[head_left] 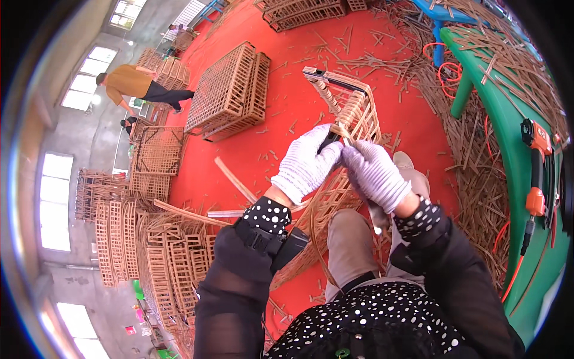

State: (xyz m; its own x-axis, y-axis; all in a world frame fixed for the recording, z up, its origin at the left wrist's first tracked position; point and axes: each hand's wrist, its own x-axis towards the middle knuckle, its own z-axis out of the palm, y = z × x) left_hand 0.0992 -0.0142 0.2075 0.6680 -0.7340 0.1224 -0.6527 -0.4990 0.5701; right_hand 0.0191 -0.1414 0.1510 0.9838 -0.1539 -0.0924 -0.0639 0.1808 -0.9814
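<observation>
Both gloved hands meet at the near end of a woven basket (359,110), which is held tilted in front of the person, above the red floor (287,51). The left hand (310,160) has thumb and fingers clamped on the basket. The right hand (376,173) is just beside it, fingers curled; what it grips, if anything, is hidden. A dark, flat thing with a shiny tip (377,230) shows beneath its wrist. To the right, an orange and black nail gun (537,170) lies on the green bench (515,149), with loose strips (499,57) over the bench's far end. A scrap heap (478,197) covers the floor along the bench's left edge. Lattice crates (220,90) stand on the floor, well apart.
</observation>
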